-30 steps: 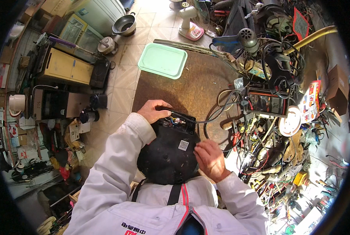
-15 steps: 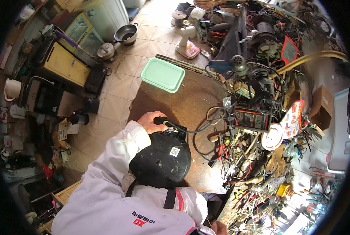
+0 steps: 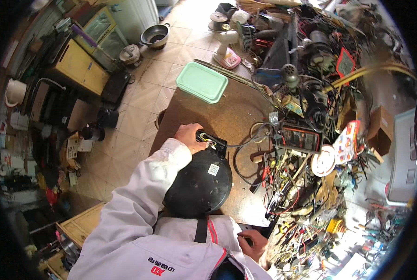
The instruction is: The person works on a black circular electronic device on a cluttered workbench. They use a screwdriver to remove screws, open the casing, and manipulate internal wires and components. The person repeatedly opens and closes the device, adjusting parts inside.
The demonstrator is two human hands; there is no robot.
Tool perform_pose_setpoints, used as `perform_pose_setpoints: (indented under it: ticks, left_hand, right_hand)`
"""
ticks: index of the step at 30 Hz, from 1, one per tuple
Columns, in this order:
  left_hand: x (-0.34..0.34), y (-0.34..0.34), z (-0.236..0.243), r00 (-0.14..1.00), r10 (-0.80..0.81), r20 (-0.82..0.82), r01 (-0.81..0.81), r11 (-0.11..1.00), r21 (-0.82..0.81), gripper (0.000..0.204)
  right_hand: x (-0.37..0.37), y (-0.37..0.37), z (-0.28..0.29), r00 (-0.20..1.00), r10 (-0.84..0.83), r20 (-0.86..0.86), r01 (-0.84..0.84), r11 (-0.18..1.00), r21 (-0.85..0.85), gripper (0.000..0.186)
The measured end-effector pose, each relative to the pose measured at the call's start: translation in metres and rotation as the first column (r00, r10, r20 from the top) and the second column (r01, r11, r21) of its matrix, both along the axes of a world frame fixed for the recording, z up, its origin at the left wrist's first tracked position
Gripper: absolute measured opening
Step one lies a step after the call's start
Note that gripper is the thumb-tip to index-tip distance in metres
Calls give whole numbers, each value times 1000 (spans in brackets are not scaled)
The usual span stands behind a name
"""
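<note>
A round black appliance with a pale square label rests against the near edge of the wooden table, close to my body. Its handle-like housing at the far side stands open, with coloured wires showing inside and a dark cable running off to the right. My left hand grips this housing, thumb near the wires and fingers around its far left side. Down by my lap, my right hand is curled closed, away from the appliance. Whatever it may hold is hidden.
A mint-green plastic lid or tray lies at the table's far end. A multimeter stands on the right amid heaped tools, cables and parts. Beside it are a white disc and a cardboard box. An open wooden drawer juts out at lower left.
The whole view has shifted a little. My right hand has come up further into sight from the lower edge. My left hand stays on the housing, its thumb now nearer the wires.
</note>
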State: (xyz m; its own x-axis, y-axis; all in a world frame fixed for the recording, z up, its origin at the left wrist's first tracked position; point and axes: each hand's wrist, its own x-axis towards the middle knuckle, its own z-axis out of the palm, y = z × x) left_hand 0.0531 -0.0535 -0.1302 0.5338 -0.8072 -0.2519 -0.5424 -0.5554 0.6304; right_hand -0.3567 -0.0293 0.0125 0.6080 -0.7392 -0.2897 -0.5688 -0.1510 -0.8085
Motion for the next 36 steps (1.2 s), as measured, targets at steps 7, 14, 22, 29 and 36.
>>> perform_pose_setpoints:
  ticks: [7,14,22,29,36]
  left_hand:
    - [22,26,3,946,86,-312,-143,976,-166,73]
    - [49,132,-46,805,389,-447,-498,853,-155,46]
    - [2,202,-79,703,371,-607,-588,783,-202,35]
    - [-28,214,-51,838,448,-312,-511,844,-161,38]
    - [36,151,2,845,418,-332,-507,825,-252,45]
  right_hand:
    - [-66,38,-29,844,-534,51,531,845,63,11]
    - [-31,-6,-16,885,-445,-139,447,894,-14,14]
    - [5,-149,-69,908,-417,44,415,909,43,26]
    - [32,-241,-86,898,-400,181,408,913,-6,24]
    - [74,-185,-92,989,-119,85,111,989,93,20]
